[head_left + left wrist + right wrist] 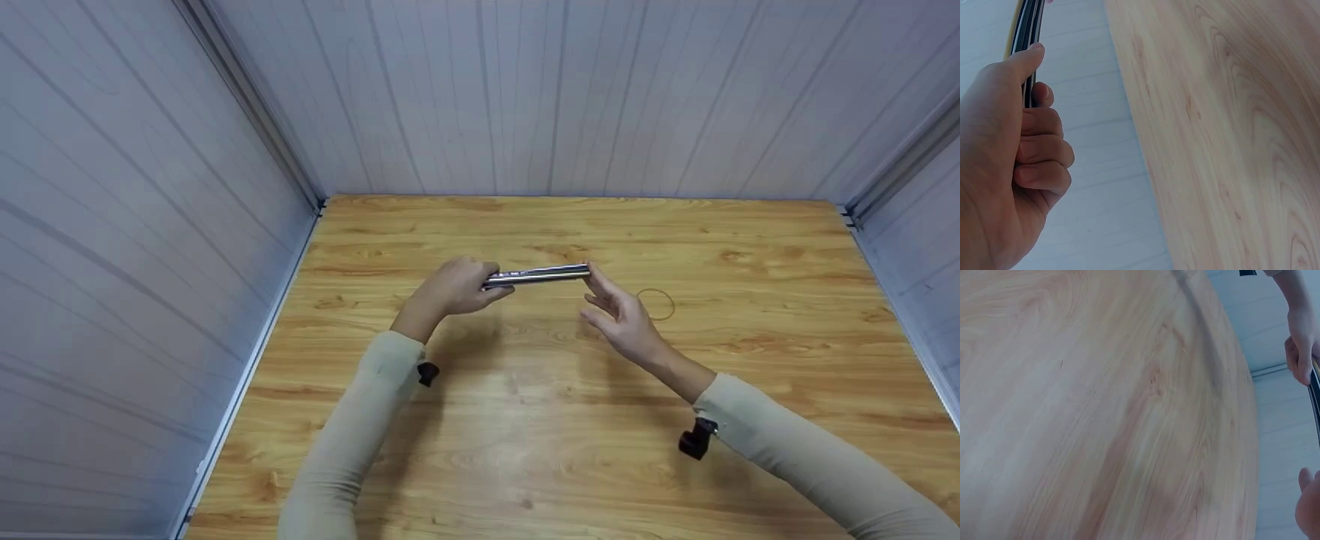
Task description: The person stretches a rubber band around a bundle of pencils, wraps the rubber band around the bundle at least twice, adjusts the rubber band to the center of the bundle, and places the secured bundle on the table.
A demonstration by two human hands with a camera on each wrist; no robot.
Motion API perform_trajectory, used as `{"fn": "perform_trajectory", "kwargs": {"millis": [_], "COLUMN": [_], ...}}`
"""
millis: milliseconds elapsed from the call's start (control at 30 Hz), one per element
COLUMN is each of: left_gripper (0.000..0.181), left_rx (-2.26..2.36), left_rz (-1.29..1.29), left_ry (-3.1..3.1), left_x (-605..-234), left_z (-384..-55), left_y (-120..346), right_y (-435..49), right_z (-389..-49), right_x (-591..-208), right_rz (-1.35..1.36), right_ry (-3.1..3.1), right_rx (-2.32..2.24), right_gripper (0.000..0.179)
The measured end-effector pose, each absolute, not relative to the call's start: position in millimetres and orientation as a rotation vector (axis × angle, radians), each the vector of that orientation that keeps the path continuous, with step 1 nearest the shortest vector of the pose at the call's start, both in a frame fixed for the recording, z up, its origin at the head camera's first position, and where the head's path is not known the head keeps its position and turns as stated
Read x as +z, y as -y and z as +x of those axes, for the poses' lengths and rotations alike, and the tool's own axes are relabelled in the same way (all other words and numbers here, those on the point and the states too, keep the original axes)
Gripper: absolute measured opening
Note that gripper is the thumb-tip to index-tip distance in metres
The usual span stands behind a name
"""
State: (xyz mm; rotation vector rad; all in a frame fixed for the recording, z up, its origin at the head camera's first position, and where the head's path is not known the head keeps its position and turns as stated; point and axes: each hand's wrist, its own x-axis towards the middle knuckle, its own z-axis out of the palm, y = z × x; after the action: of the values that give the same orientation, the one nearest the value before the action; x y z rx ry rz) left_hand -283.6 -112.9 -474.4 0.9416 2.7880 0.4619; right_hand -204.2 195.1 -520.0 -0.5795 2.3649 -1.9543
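Pale panelled wall at left, left hand gripping one end of a slim metallic bundle, bundle raised above the wood-grain tabletop, right hand with fingers loosely extended, fingertips at its other end, thin yellowish loop lying just beyond that hand

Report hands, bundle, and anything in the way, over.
Left hand grips slim bundle. Right hand at its other end. Bundle above table. Thin loop lies clear of it.
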Motion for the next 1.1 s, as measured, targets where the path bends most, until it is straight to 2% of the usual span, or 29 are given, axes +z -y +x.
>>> {"fn": "perform_trajectory", "kwargs": {"millis": [333, 700, 1100], "left_gripper": [0.040, 0.041, 0.050], "left_rx": [0.469, 0.461, 0.384], "left_rz": [0.994, 0.998, 0.979], "left_ry": [-2.789, -2.825, -2.829], "left_x": [-478.2, -475.3, -473.1], "left_z": [-281.2, -278.9, -278.5], "left_y": [110.3, 112.8, 108.6], "right_y": [-187.2, -191.7, -191.3], "right_z": [-197.1, -197.6, -198.5], "right_x": [-516.9, -511.4, -513.6], "right_rz": [-0.602, -0.636, -0.670], "right_ry": [-2.298, -2.263, -2.294], "right_rx": [-1.948, -1.962, -1.902], "right_gripper": [0.086, 0.080, 0.081]}}
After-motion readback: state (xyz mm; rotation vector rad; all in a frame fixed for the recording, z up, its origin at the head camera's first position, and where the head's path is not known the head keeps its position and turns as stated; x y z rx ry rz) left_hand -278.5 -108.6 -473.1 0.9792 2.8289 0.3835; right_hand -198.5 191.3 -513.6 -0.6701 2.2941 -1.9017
